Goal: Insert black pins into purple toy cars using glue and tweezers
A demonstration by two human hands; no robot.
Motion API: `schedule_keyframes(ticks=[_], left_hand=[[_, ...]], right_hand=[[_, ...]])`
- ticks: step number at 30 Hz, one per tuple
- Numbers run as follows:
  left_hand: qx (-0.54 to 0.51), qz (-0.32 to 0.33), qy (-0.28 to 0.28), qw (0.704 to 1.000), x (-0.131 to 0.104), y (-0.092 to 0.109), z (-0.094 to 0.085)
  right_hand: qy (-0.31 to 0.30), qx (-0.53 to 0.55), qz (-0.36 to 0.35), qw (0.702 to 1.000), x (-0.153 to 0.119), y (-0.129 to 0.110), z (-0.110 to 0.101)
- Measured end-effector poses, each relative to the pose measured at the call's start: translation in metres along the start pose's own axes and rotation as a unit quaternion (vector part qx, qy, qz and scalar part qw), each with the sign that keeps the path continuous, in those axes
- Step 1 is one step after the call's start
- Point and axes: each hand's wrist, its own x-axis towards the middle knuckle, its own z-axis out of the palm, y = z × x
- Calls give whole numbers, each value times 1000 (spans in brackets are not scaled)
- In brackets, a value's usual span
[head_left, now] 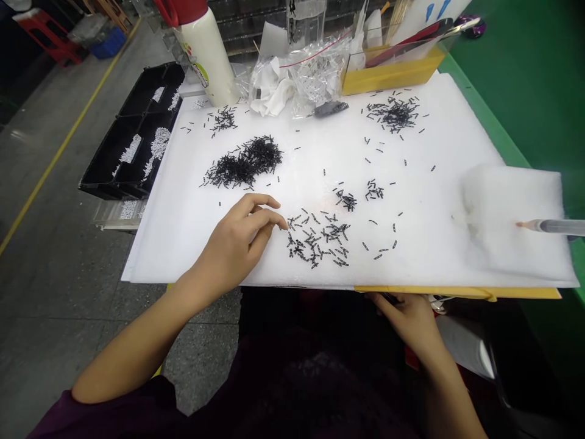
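Note:
Over the white foam sheet (183, 238), my left hand (242, 235) reaches in from the left, its fingers loosely bent and apart, with nothing visible in them. Its fingertips are at the left side of a loose spread of small black stick-like pieces (315, 238) with light marks. A dense dark heap (247, 161) of such pieces lies beyond the hand. Two little clusters (347, 201) (375, 190) sit to the right of it. Below the sheet's front edge is my right hand (414, 320); its fingers are mostly hidden under the edge, so any hold cannot be seen.
A folded foam piece (525, 213) with a brush-like tool (553, 227) lies at right. At the back stand a white bottle (208, 58), a plastic bag (315, 76) and a yellow tool box (393, 76). A black divided tray (132, 134) with white pieces is left.

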Motion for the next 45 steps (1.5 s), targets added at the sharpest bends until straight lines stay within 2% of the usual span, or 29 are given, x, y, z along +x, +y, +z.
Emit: schedule_keyframes(ticks=[4,11,14,21,26,32,35,40,45], left_hand=[[-24,-14,-3,1000,-3,3,2],[56,62,25,996,8,5,4],[65,70,24,995,12,9,3],[28,29,-31,999,6,11,3],[34,-33,8,999,3,7,3],[22,-25,-24,999,0,9,3],[20,-34,-13,999,-2,10,2],[-41,-50,-1,998,-7,11,-3],[-58,-86,11,995,-11,8,1]], right_hand=[[0,0,2,1000,0,2,1],[-7,-8,-1,1000,-1,10,0],[-5,-8,-2,1000,-1,8,-1],[4,-4,4,1000,0,0,1],[1,0,9,1000,0,1,0],[5,-2,14,1000,1,0,1],[5,-5,13,1000,0,-1,0],[4,-8,7,1000,0,0,-1],[-5,-7,-5,1000,2,2,3]])
